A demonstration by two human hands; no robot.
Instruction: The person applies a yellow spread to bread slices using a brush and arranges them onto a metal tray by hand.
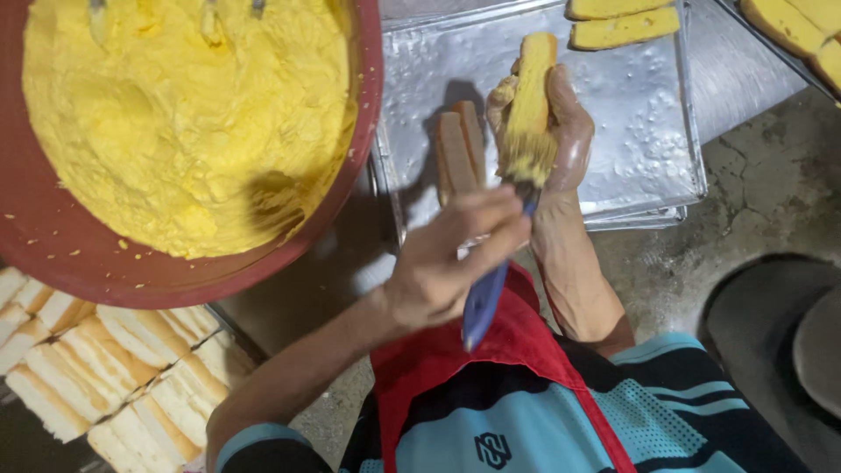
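My right hand (568,131) holds a long slice of bread (536,74) upright over a metal tray (639,140); the slice is coated yellow. A blue-handled brush (487,293) is gripped in my left hand (447,263). Its bristles (529,158), loaded with yellow spread, press against the lower end of the slice. Just left of my right hand, two brown-crusted slices (459,151) stand on the tray. A big red bowl (53,254) of yellow spread (175,114) fills the upper left.
Several plain white bread slices (105,368) are packed in rows at the lower left. Yellow-coated slices (624,26) lie at the tray's far edge, with others (802,26) at the top right. A dark round object (780,333) sits on the concrete floor at right.
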